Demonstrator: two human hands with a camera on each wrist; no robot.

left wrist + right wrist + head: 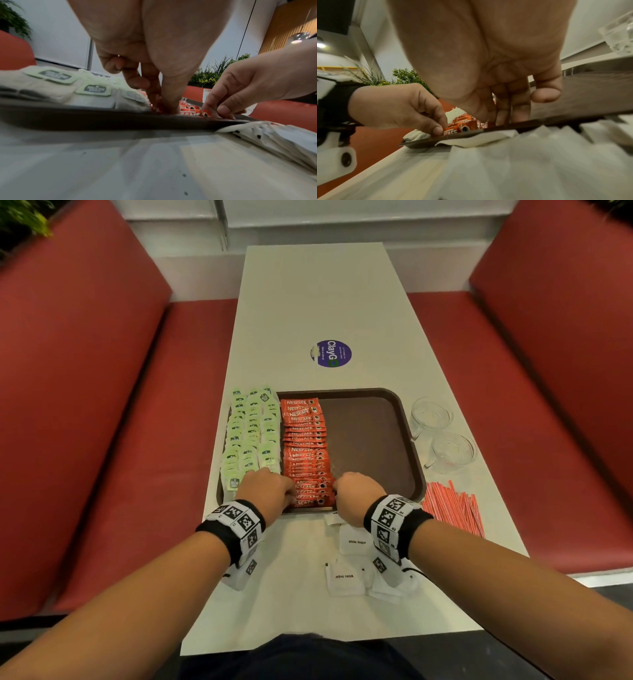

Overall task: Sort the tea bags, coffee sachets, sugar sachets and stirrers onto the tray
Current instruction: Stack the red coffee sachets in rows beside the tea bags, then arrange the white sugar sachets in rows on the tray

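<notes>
Both hands pinch the ends of the coffee packets: left hand (265,489) and right hand (356,491) hold the near red row (305,453) on the tray (407,440). It is best to squeeze softly and push the row straight, snug beside the tea bags (250,433).

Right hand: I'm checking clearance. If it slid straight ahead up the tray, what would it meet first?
Probably nothing soon: the right hand points along bare tray, beside the coffee sachets; the far rim comes first.

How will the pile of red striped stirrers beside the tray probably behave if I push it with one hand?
The stirrers look thin and loose, so they would likely scatter rather than slide together. Being slender sticks, some may roll across the table, perhaps toward its right edge.
</notes>
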